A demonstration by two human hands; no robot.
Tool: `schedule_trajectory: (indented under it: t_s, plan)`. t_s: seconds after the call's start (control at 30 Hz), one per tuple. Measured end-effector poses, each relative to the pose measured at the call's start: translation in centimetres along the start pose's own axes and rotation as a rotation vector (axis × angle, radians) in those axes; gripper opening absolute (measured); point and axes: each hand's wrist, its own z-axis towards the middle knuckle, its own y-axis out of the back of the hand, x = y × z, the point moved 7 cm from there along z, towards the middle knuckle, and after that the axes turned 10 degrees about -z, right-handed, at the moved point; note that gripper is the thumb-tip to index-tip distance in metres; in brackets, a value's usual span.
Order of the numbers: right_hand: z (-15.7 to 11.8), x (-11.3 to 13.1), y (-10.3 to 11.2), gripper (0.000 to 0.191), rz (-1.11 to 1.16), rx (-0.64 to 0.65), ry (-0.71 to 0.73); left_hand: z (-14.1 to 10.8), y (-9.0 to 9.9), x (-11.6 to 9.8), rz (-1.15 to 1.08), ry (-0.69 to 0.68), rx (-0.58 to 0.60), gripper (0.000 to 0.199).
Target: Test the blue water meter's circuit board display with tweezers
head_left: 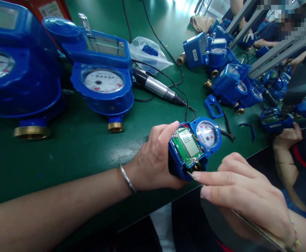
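My left hand (155, 157) is wrapped round the near end of a small blue water meter (171, 164) with its cover off. A green circuit board with a lit display (189, 141) is exposed in its housing, and a round dial (207, 134) sits beside it. My right hand (243, 190) pinches slim metal tweezers (255, 227). Their tip reaches into the housing's lower edge, below the display; what it touches there is too small to tell.
Large blue water meters (102, 101) stand at left. Behind lie a pen-shaped electric screwdriver (158, 87) with its cable and a bag of blue caps (150, 52). A blue frame (213, 106) and pliers (228, 127) lie right, near more meters (231, 82). A co-worker's hand (287, 136) holds another meter.
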Motion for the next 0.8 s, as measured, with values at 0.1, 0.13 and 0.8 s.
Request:
schedule_trajectory:
  t_s: [0.1, 0.13, 0.8]
  plan:
    - [-0.9, 0.0, -0.5, 0.015, 0.058, -0.196, -0.163, 0.1, 0.1, -0.1, -0.008, 0.009, 0.003, 0.129]
    - [-1.1, 0.1, -0.7, 0.014, 0.068, -0.254, -0.209, 0.1, 0.1, -0.1, -0.008, 0.008, 0.003, 0.129]
    - [-0.8, 1.8, -2.7, 0.018, -0.229, -0.637, -0.576, -0.3, 0.1, -0.2, -0.014, 0.005, 0.023, 0.123]
